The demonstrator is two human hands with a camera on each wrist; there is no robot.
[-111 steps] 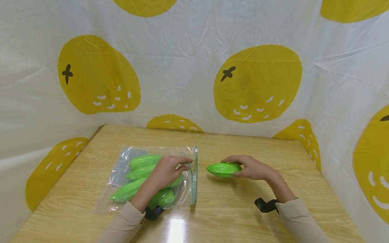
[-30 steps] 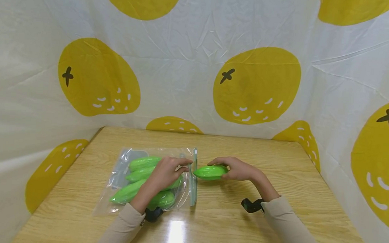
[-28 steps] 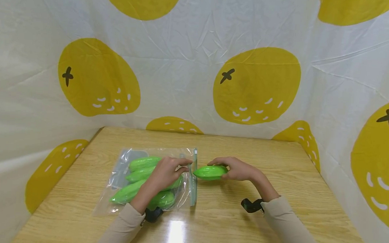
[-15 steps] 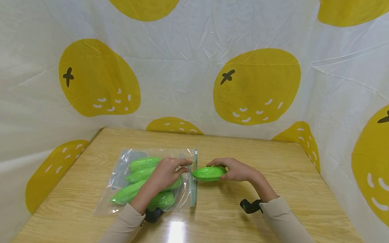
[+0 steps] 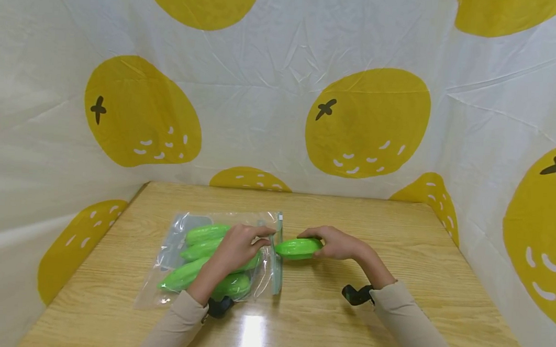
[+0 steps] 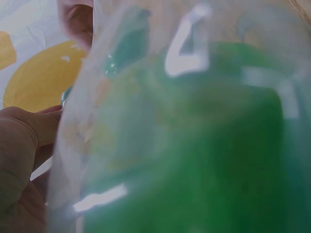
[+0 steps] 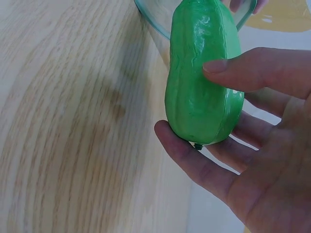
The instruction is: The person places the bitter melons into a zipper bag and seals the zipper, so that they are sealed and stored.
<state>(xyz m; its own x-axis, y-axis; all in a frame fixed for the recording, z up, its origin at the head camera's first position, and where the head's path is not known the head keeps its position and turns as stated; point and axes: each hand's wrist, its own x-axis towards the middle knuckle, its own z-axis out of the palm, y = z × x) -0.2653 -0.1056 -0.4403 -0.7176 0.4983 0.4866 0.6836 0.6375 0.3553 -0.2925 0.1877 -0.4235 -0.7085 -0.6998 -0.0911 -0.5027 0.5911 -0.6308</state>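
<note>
My right hand (image 5: 339, 244) grips a glossy green toy cucumber (image 5: 297, 249) by its stem end, thumb on top and fingers beneath in the right wrist view. Its tapered tip overlaps the open mouth of a clear zip bag (image 5: 276, 281), whose teal-edged rim (image 7: 154, 23) stands apart behind it. The bag lies on its side with its mouth toward the right. Several similar cucumbers (image 5: 184, 274) lie inside. Reaching over the bag, my left hand (image 5: 240, 245) pinches the upper lip of its mouth. In the left wrist view a blurred green cucumber under plastic (image 6: 204, 160) fills most of the frame.
The bag rests on a light wooden table (image 5: 345, 329). White cloth (image 5: 257, 115) printed with yellow fruit hangs behind the table and along both sides. Black wrist cameras (image 5: 357, 295) stick out below each wrist.
Over the earlier frames, my right hand has moved left with the cucumber, bringing its tip to the bag's mouth. In the last second it shifts only slightly. The left hand stays in place.
</note>
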